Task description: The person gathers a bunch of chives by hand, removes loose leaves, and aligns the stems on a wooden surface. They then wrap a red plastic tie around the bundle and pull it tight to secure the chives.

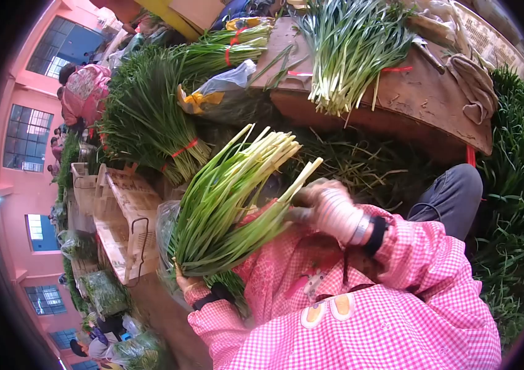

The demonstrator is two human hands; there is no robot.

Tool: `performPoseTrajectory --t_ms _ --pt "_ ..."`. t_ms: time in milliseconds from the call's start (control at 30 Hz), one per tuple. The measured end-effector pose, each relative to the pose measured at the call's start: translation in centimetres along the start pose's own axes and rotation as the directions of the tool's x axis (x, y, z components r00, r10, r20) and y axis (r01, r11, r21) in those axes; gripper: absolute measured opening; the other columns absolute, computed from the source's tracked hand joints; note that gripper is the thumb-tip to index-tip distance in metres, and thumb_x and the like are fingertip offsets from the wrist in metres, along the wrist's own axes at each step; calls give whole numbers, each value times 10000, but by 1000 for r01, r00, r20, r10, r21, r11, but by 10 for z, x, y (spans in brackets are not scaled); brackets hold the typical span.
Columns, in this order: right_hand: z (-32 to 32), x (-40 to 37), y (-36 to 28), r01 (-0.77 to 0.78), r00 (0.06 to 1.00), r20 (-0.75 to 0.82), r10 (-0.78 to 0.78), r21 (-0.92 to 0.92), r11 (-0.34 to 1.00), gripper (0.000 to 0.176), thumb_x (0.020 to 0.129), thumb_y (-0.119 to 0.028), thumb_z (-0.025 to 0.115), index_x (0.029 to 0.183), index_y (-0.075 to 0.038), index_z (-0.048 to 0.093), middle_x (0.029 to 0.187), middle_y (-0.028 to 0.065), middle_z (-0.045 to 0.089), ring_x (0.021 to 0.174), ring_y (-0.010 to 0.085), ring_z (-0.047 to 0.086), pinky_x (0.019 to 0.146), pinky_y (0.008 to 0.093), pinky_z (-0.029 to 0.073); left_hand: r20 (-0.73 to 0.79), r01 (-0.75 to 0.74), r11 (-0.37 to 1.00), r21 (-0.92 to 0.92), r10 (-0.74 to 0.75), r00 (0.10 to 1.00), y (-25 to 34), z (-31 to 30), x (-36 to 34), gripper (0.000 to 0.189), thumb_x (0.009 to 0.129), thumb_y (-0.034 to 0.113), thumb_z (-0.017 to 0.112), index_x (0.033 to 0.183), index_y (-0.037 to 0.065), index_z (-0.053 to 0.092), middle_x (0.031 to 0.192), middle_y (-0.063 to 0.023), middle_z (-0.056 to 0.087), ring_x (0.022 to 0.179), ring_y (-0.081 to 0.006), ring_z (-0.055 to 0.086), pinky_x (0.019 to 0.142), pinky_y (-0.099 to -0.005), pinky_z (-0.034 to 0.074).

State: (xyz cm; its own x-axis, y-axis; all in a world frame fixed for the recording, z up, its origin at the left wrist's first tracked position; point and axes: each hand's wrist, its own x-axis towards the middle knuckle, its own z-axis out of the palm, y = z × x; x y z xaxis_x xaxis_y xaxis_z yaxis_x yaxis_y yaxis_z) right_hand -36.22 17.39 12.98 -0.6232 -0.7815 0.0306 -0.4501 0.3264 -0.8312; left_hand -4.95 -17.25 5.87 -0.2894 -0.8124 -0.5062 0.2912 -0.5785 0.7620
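Observation:
A big loose bunch of chives (225,203), with green leaves and pale stalk ends, is held across my lap with the stalk ends pointing up and right. My left hand (186,282) is closed around its leafy lower end, and the leaves hide most of the fingers. My right hand (323,203), wrapped in pale tape and slightly blurred, is closed at a smaller group of stalks (296,185) that splits off from the main bunch. Its fingers are partly hidden. Both of my sleeves are pink checked cloth with dark bands at the wrists.
Ahead, a brown board (397,102) bears a pile of chives (354,55), red ties and a brown cloth (471,86). Red-banded bundles (169,132) are heaped at left, near a pale crate (129,216). More greens (514,209) stand at right. Other people are at far left.

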Motion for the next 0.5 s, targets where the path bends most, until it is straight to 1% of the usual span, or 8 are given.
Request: performPoseTrajectory --t_ms 133,167,267,333,400,433,467,500 --pt "22 -2 -45 354 933 125 -338 -140 925 185 739 -268 624 766 -85 643 718 110 595 731 264 593 641 384 465 -1 27 999 -37 -27 1000 1 -4 4 425 871 377 520 1148 63 593 1222 -125 554 1125 -324 499 965 -498 389" --pt "6 -13 -69 444 871 236 -430 -8 896 221 702 -317 635 775 -110 663 782 117 620 757 274 596 665 389 468 -2 28 999 -38 -28 1000 1 -8 8 425 870 379 522 1147 64 593 1222 -124 554 1125 -323 499 964 -498 389" --pt "4 -27 -79 607 661 -104 -743 656 449 231 739 -218 641 887 -42 619 831 122 593 736 233 606 600 349 491 71 21 1000 4 -21 997 0 -7 2 427 861 378 541 1148 66 593 1223 -118 555 1123 -321 501 961 -498 392" --pt "-23 -35 -63 328 760 101 -642 794 513 267 714 -204 682 922 -47 625 833 103 600 705 222 604 582 331 484 -8 0 1000 -28 -1 1000 -1 5 -2 426 856 375 550 1149 68 593 1223 -115 556 1122 -317 503 960 -496 394" --pt "-59 -40 -37 -104 895 332 -297 805 585 316 689 -189 723 958 -52 631 835 85 607 674 212 602 564 313 478 -10 -10 999 -49 10 1000 -1 -5 0 422 856 370 553 1150 70 594 1221 -112 558 1121 -314 504 962 -494 393" --pt "-74 -37 -32 -24 939 275 -207 651 758 343 676 -182 743 976 -55 634 836 76 611 658 207 601 556 303 474 36 -4 999 -50 6 999 -2 -14 9 418 857 367 551 1151 72 595 1218 -110 560 1121 -313 504 965 -492 392" --pt "-76 -31 -24 346 938 -3 -346 39 937 186 724 -216 692 850 -93 635 813 59 601 705 243 586 591 334 460 84 5 999 -45 -1 996 -3 -24 17 415 859 364 549 1151 73 596 1216 -109 563 1121 -313 504 967 -491 390" --pt "-83 -26 -30 278 929 -88 -360 -475 835 162 773 -283 632 780 -123 607 797 51 588 768 249 572 652 372 446 86 21 998 -55 -16 996 -3 -27 19 402 864 352 545 1148 74 599 1214 -106 565 1122 -307 505 968 -485 391"
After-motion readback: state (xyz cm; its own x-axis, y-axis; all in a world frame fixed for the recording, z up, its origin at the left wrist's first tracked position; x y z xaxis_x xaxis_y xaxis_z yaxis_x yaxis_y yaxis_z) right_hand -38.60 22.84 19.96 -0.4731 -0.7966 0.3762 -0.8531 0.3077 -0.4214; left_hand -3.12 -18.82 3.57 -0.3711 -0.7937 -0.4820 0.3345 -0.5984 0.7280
